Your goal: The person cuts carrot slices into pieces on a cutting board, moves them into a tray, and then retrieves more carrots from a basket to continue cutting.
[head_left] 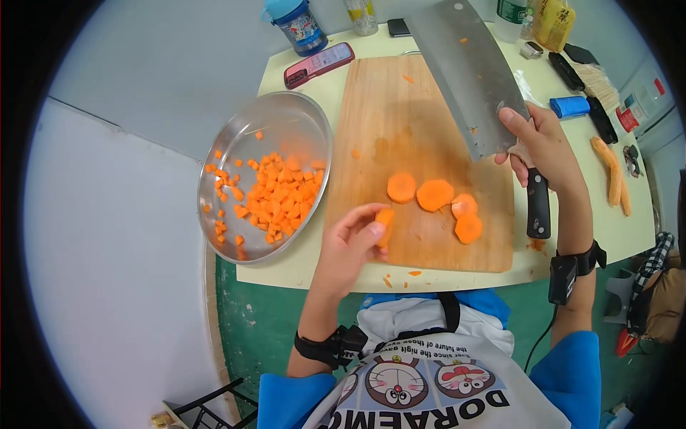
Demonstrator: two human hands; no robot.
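Observation:
My right hand (pixel 547 146) grips a cleaver (pixel 468 71) near the base of its blade, thumb on the flat side, the black handle hanging below the palm. The blade is raised over the right part of the wooden cutting board (pixel 364 100), with bits of carrot stuck to it. Between thumb and fingers, my left hand (pixel 350 247) pinches a carrot slice (pixel 384 225) above the board's front left. Several round carrot slices (pixel 434 195) lie on the board to its right, two of them overlapping. Left of the board, a steel plate (pixel 314 114) holds many diced carrot pieces (pixel 282 193).
A phone (pixel 319 65) and a blue bottle (pixel 300 28) stand at the table's back left. Peeled carrots (pixel 611 175), a blue roll (pixel 569 107) and several bottles are on the right side. Carrot scraps lie along the front edge.

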